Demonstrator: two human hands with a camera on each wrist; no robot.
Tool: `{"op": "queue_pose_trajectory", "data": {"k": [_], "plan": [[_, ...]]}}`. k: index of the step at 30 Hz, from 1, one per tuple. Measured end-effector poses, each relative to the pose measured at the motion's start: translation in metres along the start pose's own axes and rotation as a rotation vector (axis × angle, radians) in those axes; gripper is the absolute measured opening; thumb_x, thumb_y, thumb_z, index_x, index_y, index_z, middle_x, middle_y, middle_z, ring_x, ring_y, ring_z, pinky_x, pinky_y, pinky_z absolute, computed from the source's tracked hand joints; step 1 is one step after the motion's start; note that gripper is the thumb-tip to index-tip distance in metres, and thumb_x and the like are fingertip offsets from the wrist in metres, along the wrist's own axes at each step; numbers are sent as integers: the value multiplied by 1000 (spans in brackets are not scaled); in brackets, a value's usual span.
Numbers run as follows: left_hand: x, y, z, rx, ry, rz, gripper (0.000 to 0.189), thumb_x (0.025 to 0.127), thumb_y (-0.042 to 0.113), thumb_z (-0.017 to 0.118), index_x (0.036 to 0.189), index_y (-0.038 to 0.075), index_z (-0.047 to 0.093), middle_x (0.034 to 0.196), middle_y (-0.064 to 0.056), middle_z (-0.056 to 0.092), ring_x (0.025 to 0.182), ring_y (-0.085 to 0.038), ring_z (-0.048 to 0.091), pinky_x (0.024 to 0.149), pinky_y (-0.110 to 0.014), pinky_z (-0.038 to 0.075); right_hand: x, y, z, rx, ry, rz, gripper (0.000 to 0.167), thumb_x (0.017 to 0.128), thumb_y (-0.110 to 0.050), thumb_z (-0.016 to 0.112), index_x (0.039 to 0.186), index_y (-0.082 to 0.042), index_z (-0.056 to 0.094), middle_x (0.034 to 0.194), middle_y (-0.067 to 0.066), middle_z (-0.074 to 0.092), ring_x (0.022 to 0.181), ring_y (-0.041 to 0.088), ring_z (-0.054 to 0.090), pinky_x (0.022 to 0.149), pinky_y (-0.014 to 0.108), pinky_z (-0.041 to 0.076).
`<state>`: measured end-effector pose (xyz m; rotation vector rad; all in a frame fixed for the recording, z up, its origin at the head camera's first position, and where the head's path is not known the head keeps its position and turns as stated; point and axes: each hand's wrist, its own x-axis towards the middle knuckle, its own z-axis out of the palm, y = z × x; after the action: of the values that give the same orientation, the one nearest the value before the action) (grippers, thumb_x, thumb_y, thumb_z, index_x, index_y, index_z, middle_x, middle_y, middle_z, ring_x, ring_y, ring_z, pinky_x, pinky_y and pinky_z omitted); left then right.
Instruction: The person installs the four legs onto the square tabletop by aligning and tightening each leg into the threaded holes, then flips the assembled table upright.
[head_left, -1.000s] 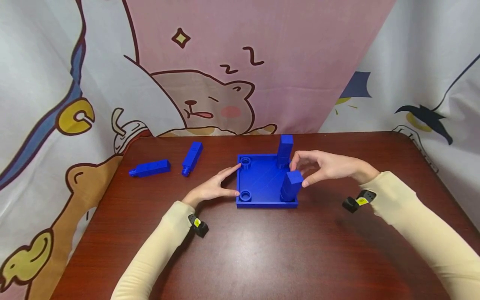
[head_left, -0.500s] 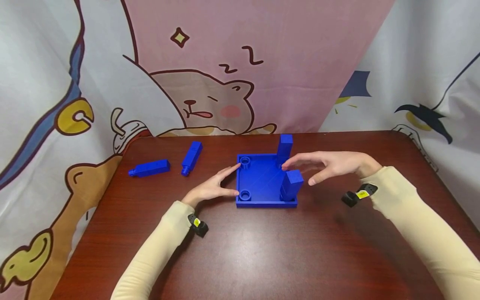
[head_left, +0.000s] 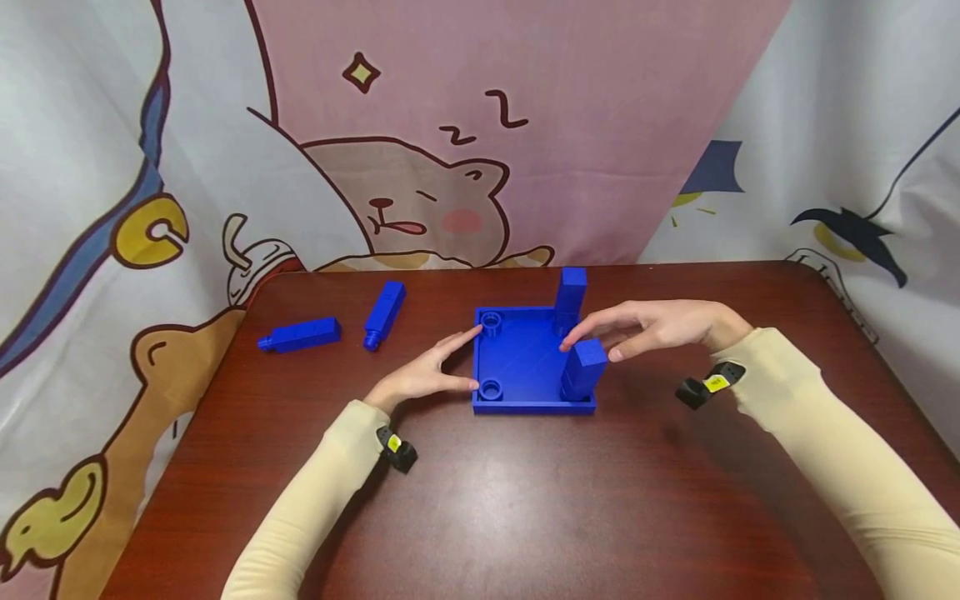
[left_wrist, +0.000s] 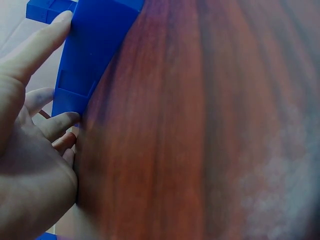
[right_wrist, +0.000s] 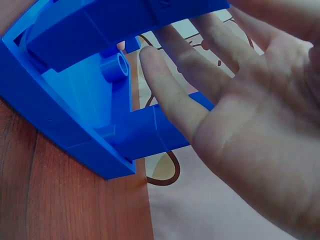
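Note:
A blue square tray-like base lies on the table with low walls. Two blue square posts stand upright at its right corners: a near post and a far post. Round sockets show at its left corners, such as the near-left socket. My left hand steadies the left wall, thumb and fingertips against it, fingers spread. My right hand hovers around the near post, thumb at its right side and extended fingers reaching behind it. In the right wrist view, those fingers are loosely straight beside the post.
Two more blue posts with threaded ends lie left of the base, one left post pointing sideways and another post angled toward the back. A cartoon-printed curtain hangs behind the brown table.
My right hand first backed off the near post as its fingers straightened, then came back close around it. The left hand and the base have stayed put.

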<state>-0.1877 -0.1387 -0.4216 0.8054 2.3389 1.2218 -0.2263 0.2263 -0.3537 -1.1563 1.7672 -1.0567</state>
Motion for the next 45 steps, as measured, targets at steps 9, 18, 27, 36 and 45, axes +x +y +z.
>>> {"op": "queue_pose_trajectory", "data": {"k": [9,18,27,36,45], "plan": [[13,-41,8,25,24,34,89,85,19,76,155,12,21,157,-14,22,144,-33,14,111,-56,14,3,2,3,37,72,-7,35,91,-3,62,125,-6,55,127,14,55,122,32,50,100,40,42],[13,-43,7,33,17,14,90,84,27,76,155,21,22,157,-6,22,144,-26,15,112,-51,15,7,5,11,33,165,41,35,85,-7,73,112,-3,51,111,18,55,107,35,54,94,48,45],[13,-42,7,20,23,31,91,83,23,78,155,17,23,157,-9,24,143,-25,17,113,-48,16,4,4,8,67,103,-16,52,87,-3,68,134,-4,45,133,15,50,127,32,45,104,37,37],[11,-37,6,12,32,46,89,84,20,77,154,13,24,156,-13,25,143,-32,15,111,-54,14,8,2,0,112,-19,-111,47,92,3,45,139,-5,49,141,19,47,129,34,42,95,39,42],[0,0,0,-5,-2,11,83,87,9,71,153,1,21,154,-26,19,142,-41,12,110,-59,14,15,9,-4,122,-83,-109,44,93,-2,46,136,-4,53,136,23,50,119,33,47,85,34,44]]}}
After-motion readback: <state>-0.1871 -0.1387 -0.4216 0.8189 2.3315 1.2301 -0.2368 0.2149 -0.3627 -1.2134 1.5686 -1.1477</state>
